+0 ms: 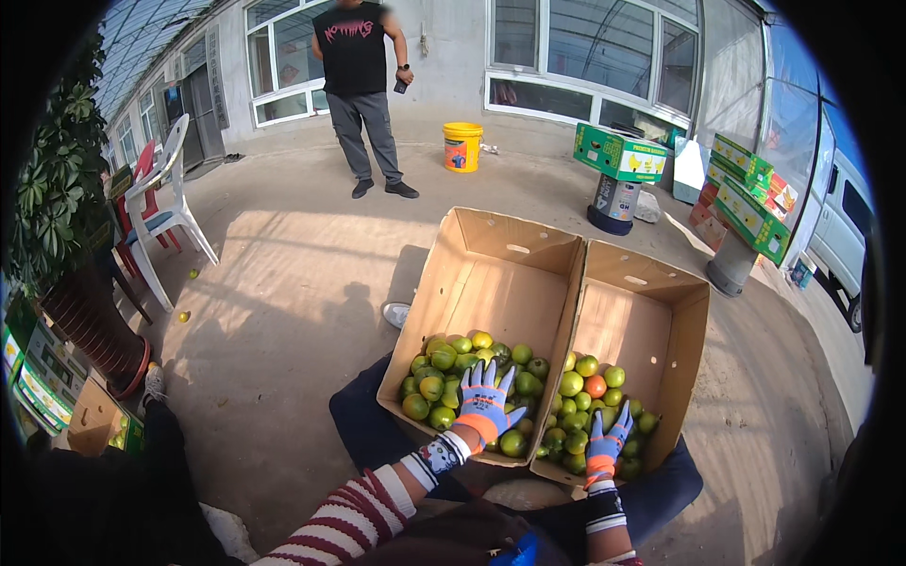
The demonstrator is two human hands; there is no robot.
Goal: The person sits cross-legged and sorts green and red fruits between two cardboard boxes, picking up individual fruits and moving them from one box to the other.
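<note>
Gloves cover both hands: the left hand (485,401) lies flat, fingers spread, on green citrus fruits (444,377) in the left cardboard box (491,274), gripping nothing; the right hand (606,441) rests open on the fruit pile (590,387) in the right cardboard box (651,321), beside an orange one (595,386)
</note>
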